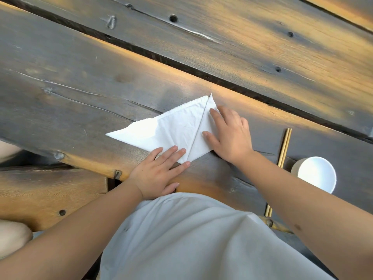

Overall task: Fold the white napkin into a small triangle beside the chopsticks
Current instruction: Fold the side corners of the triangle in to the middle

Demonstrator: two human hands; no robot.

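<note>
The white napkin [171, 128] lies flat on the dark wooden table [80, 87], folded into a long triangle with a smaller flap turned over along a crease at its right end. My right hand [228, 134] lies flat on that flap, fingers spread. At the napkin's near corner rests my left hand [159, 170], palm down, fingertips on the paper. A pair of pale wooden chopsticks [284, 147] lies to the right of the napkin, partly hidden under my right forearm.
A white paper cup [316, 173] stands just right of the chopsticks near the table's front edge. A wide dark gap [181, 63] runs between the planks behind the napkin. A wooden bench [40, 190] sits lower left. My white shirt fills the bottom.
</note>
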